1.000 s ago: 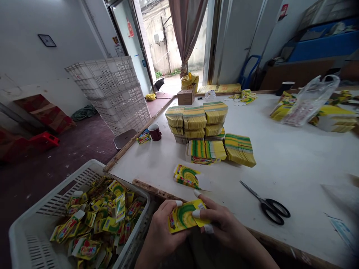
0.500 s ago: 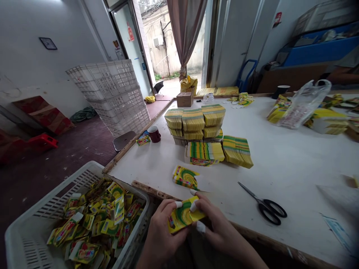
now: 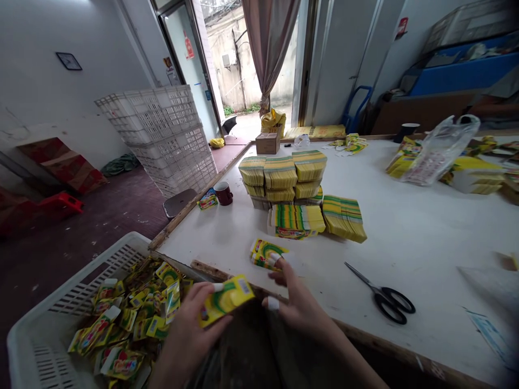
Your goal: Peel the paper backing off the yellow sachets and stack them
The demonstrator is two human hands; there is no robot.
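My left hand (image 3: 188, 327) grips a small yellow-and-green carton (image 3: 227, 298) between thumb and fingers, off the table's edge and near the basket. White tape wraps a fingertip. My right hand (image 3: 298, 302) is open with thumb and fingers apart, also with white-wrapped tips. Its fingertips reach over flat printed cartons (image 3: 261, 253) lying on the table; whether they touch is unclear. Beyond them are a row of upright flat cartons (image 3: 298, 219), a slanting bundle (image 3: 344, 217) and stacked bundles (image 3: 279, 175). Many yellow cartons (image 3: 121, 364) fill the white plastic basket (image 3: 52, 319) at my left.
Black-handled scissors (image 3: 383, 297) lie on the white table (image 3: 409, 232), right of my hand. A dark red mug (image 3: 223, 193) stands near the left edge. A clear plastic bag (image 3: 440, 154) sits at the right. Stacked white crates (image 3: 162, 135) stand on the floor.
My left hand has moved left and down toward the basket with the carton. My right hand has let go of that carton and extended over the flat cartons.
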